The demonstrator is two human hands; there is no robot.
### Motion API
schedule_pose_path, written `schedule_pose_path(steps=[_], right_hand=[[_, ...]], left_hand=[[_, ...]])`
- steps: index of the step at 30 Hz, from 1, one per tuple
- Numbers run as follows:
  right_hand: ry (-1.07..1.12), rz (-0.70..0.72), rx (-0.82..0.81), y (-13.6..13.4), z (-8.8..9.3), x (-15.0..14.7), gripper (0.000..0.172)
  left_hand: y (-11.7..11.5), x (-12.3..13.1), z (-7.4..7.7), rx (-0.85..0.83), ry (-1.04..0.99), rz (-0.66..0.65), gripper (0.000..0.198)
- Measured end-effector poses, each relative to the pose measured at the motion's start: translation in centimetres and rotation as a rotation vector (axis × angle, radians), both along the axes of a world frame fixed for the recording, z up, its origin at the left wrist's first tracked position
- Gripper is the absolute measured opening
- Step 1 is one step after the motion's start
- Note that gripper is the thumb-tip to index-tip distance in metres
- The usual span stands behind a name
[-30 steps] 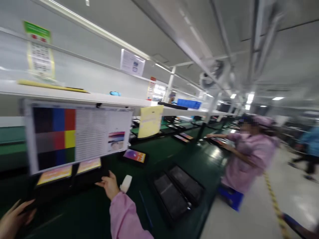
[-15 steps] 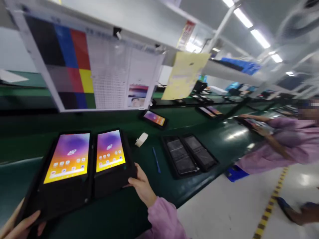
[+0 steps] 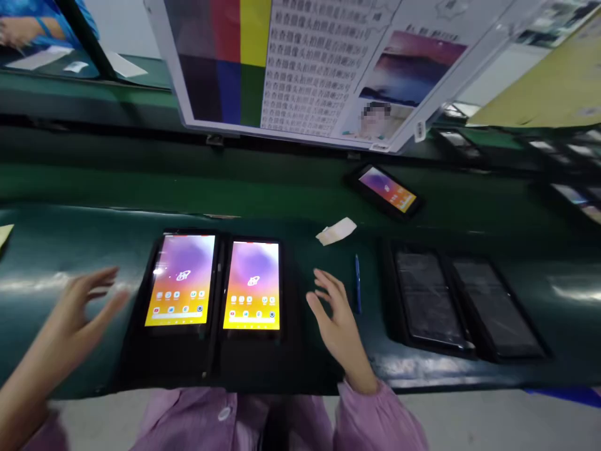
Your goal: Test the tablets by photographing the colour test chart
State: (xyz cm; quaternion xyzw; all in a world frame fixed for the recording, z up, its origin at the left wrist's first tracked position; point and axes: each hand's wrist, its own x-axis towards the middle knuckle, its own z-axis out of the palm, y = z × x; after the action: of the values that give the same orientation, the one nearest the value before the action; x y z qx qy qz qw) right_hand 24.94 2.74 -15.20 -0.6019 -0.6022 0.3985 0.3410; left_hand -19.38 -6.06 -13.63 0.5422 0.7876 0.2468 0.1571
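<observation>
Before me on the green bench lies a black tray [image 3: 169, 357] with two compartments. It carries a left lit tablet [image 3: 182, 282] and a right lit tablet [image 3: 252, 285], both showing a purple and orange home screen. My left hand [image 3: 77, 319] is off the tray's left side, fingers apart, holding nothing. To the right of the tray my right hand [image 3: 335, 313] is likewise empty, its fingers spread and slightly curled. A blue pen-like stick [image 3: 358, 285] lies just right of that hand. Beyond it rests a white strip [image 3: 337, 231], perhaps paper or tape.
A second black tray [image 3: 474, 313] with two dark-screened devices lies at the right. At the back stands a smaller lit device [image 3: 387, 190] in a dark holder. A printed chart [image 3: 305, 75] hangs above the bench's rear ledge. Another person's hand [image 3: 21, 31] shows at the far upper left.
The tray that both hands gripped now lies on the bench, let go. Both hands have moved apart from its sides. The view has swung left and down.
</observation>
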Motion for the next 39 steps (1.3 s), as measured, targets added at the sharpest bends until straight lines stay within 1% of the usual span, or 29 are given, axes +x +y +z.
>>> schedule_pose_path(steps=[2,4,5,7,9,13,18,23,27,31,39], right_hand=[[0.002,-0.022,0.058,2.9,-0.8,-2.4,0.053],[0.003,-0.028,0.077,4.8,-1.6,-4.5,0.051],[0.003,-0.027,0.081,5.3,-1.9,-5.3,0.05],[0.001,-0.022,0.085,5.7,-2.2,-6.2,0.047],[-0.005,-0.017,0.087,5.5,-2.1,-6.3,0.046],[-0.025,-0.013,0.077,5.0,-1.7,-6.0,0.043],[-0.071,-0.003,0.092,5.2,-1.6,-6.2,0.039],[-0.095,-0.014,0.208,5.6,-2.1,-6.3,0.031],[-0.098,-0.029,0.244,5.9,-2.4,-6.4,0.026],[-0.102,-0.042,0.262,6.0,-2.5,-6.5,0.022],[-0.099,-0.043,0.281,6.1,-2.4,-6.5,0.02]], left_hand=[[5.0,2.8,0.8,0.037,0.059,-0.119,0.049],[9.5,5.8,0.7,0.059,0.091,-0.209,0.059],[11.2,7.1,0.5,0.071,0.109,-0.235,0.063],[13.8,8.9,-0.2,0.075,0.149,-0.278,0.066],[15.0,10.0,-0.6,0.07,0.191,-0.291,0.066],[15.6,11.1,-0.7,0.067,0.27,-0.258,0.06],[15.8,11.9,-0.3,0.043,0.319,-0.218,0.052],[15.9,11.3,1.0,-0.047,0.343,-0.238,0.046],[16.1,10.8,1.9,-0.127,0.343,-0.267,0.044],[16.1,10.8,2.1,-0.157,0.335,-0.271,0.046],[16.0,10.3,1.9,-0.147,0.28,-0.255,0.051]])
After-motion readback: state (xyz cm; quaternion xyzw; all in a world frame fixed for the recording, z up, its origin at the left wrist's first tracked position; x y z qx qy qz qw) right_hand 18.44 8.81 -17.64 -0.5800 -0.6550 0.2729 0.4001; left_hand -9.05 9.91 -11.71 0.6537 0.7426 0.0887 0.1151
